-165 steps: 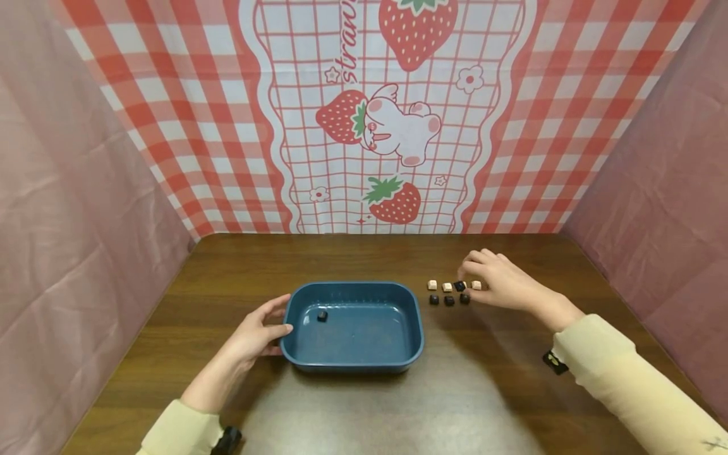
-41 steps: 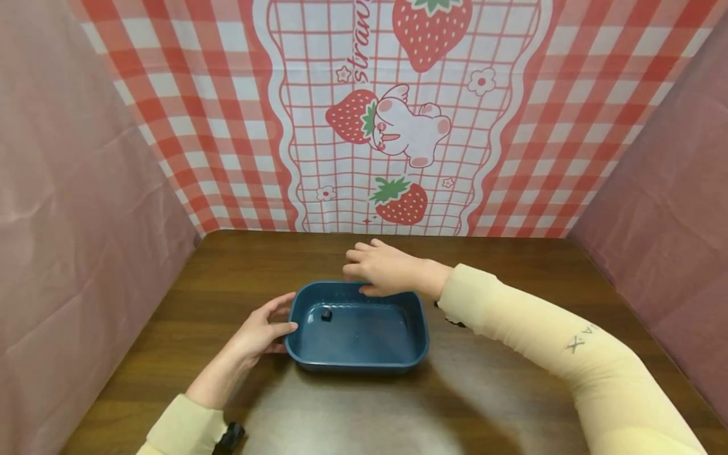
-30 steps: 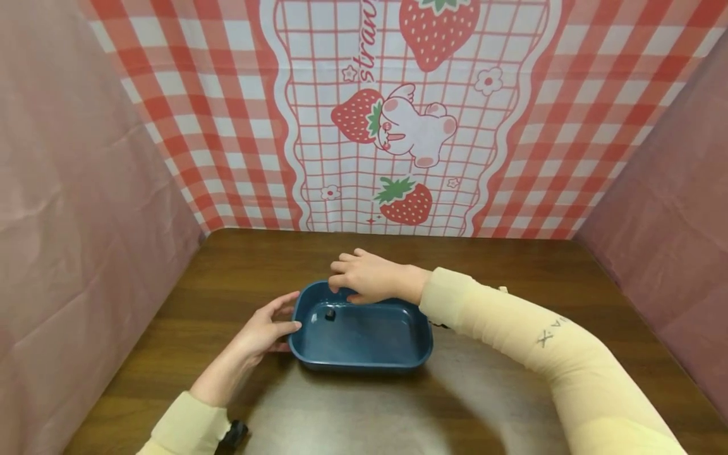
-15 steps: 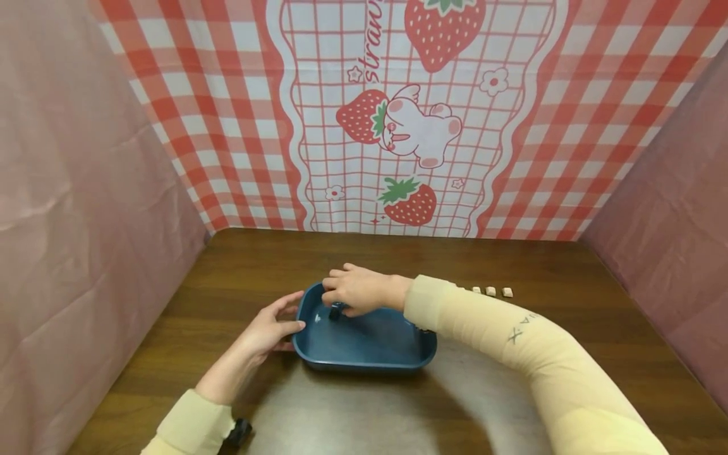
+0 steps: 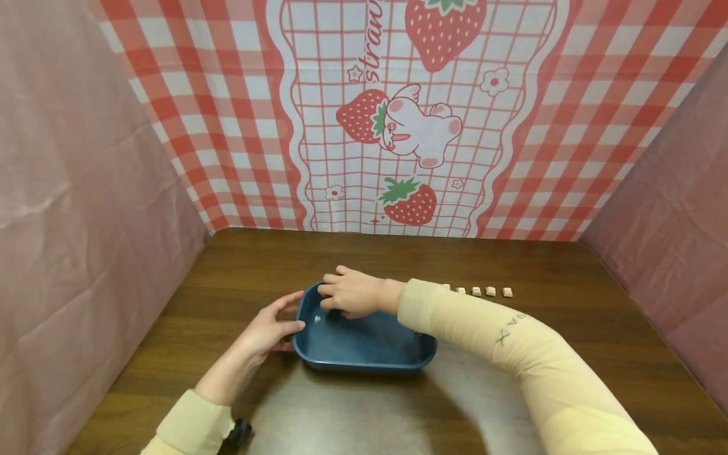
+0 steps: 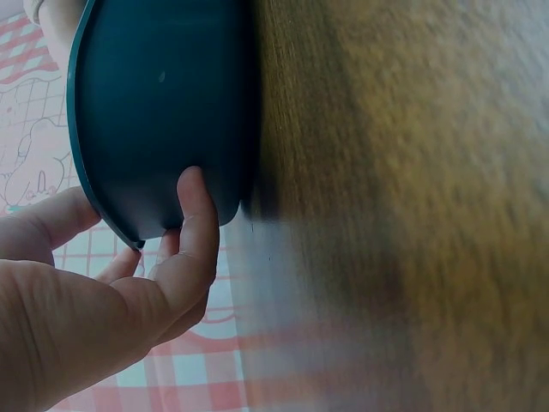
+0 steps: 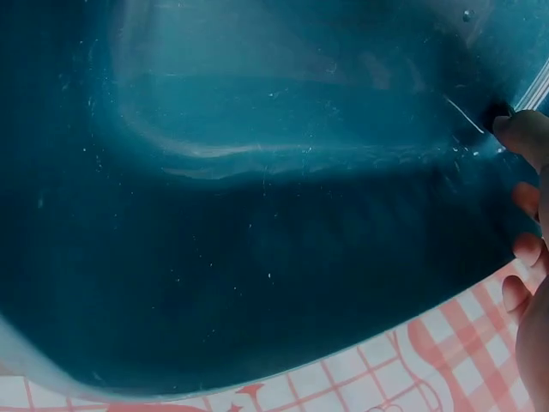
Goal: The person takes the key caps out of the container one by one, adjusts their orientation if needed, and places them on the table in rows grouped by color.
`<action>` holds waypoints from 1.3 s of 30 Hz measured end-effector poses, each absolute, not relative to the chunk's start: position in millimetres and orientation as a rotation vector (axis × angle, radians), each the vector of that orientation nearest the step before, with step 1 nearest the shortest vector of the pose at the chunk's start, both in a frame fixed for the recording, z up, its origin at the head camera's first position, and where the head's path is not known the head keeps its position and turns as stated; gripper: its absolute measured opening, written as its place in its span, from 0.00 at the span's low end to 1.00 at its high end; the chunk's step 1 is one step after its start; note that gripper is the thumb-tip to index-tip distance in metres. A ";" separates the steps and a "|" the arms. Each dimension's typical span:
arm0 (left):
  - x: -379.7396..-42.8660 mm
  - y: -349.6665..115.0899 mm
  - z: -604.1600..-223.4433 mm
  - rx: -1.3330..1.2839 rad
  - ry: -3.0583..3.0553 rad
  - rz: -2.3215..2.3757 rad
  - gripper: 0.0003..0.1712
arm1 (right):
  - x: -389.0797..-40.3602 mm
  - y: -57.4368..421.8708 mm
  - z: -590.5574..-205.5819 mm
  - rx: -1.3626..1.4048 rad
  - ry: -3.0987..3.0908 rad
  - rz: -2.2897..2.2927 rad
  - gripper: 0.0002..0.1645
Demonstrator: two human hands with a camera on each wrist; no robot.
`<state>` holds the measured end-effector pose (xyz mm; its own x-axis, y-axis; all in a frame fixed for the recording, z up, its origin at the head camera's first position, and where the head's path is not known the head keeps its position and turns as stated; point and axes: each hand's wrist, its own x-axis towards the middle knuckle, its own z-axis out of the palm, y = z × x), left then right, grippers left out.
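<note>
A blue rectangular tray (image 5: 364, 365) stands on the wooden table. My left hand (image 5: 266, 330) grips its left end, thumb over the rim and the other fingers against the outer wall, as the left wrist view shows of the hand (image 6: 111, 309). My right hand (image 5: 354, 294) reaches down inside the tray's far left part. Beneath its fingertips shows a small black keycap (image 5: 334, 314), partly covered. In the right wrist view a dark keycap (image 7: 495, 115) sits at the thumb's tip, apparently pinched. Whether a second black keycap lies there is hidden.
Several cream keycaps (image 5: 490, 291) stand in a row right of the tray, some partly behind the right sleeve (image 5: 489, 322). The forearm hides the table in front of them. A red checked cloth (image 5: 227, 126) hangs behind the table, pink cloth at both sides.
From the keycaps at right, my right hand has crossed left over the tray and lowered into it beside the black keycap. My left hand keeps its grip on the tray.
</note>
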<state>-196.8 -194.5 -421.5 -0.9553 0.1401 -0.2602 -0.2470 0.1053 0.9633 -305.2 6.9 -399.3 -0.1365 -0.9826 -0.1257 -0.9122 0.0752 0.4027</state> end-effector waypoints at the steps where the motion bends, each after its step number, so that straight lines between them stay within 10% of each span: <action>1: -196.8 -194.7 -421.4 -0.103 2.101 1.922 0.34 | -304.9 6.1 -400.0 1.933 -2.155 -0.598 0.23; 39: -196.2 -192.6 -425.6 -0.097 2.100 1.958 0.35 | -298.3 18.7 -353.8 1.966 -2.247 -0.520 0.09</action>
<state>-196.2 -192.6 -425.6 -0.9619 0.1321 -0.2394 -0.2296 0.0857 0.9695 -298.3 18.7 -353.8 -0.1548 -0.9780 -0.1398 -0.9399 0.1022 0.3257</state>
